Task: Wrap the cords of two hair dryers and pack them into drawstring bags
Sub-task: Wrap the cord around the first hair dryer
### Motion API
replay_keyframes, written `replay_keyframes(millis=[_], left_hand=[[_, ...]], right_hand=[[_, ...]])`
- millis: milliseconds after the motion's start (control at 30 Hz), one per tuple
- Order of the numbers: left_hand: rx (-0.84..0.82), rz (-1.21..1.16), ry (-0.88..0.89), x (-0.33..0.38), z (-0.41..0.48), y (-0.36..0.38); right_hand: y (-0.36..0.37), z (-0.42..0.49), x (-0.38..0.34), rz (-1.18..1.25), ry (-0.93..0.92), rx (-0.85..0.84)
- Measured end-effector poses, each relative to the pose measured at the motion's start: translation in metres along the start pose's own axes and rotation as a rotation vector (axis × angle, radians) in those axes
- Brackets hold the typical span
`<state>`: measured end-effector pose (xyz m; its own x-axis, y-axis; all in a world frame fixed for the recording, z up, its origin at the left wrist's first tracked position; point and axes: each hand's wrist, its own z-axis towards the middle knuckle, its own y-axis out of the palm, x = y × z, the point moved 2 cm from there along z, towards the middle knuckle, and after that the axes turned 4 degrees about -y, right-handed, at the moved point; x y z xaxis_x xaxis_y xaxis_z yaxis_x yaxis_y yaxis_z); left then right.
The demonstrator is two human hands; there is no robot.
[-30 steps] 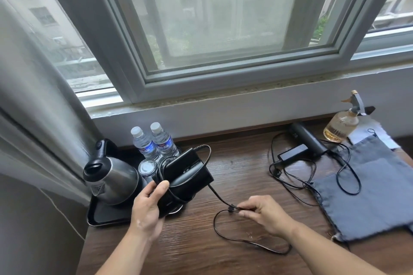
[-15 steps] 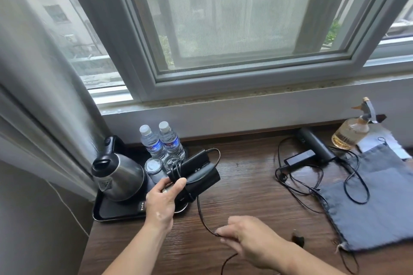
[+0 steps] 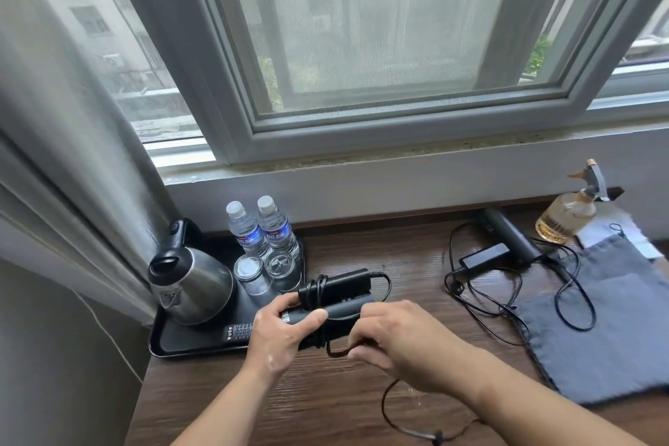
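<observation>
While clasped in the left hand [image 3: 278, 337], hair dryer [image 3: 347, 288] with cord [image 3: 335, 352] pinched in right hand [image 3: 405, 337].

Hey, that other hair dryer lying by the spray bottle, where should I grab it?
Probably the round barrel, from above, fingers across it: it lies flat and bare, while its loose cord tangles in front of it.

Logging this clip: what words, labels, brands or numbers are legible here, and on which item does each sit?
No text is legible.
Water bottles: white print on blue labels, too blurred to read.
Held hair dryer: small white marking by the left hand thumb, too small.
Second hair dryer: faint mark on barrel, unreadable.
Flat dark item on the tray: rows of white marks, unreadable.
Cord in the right hand: no print visible.
</observation>
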<state>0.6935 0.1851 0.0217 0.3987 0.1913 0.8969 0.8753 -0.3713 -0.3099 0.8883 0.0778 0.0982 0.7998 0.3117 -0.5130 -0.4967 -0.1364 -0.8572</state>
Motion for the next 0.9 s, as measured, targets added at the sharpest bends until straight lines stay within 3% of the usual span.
replay_keyframes(millis=[500, 900], left_hand=[[-0.281, 0.115, 0.111, 0.014, -0.012, 0.012], [-0.246, 0.179, 0.119, 0.016, -0.013, 0.018]], right_hand=[[-0.022, 0.019, 0.035, 0.234, 0.183, 0.161], [-0.009, 0.026, 0.042, 0.333, 0.254, 0.193]])
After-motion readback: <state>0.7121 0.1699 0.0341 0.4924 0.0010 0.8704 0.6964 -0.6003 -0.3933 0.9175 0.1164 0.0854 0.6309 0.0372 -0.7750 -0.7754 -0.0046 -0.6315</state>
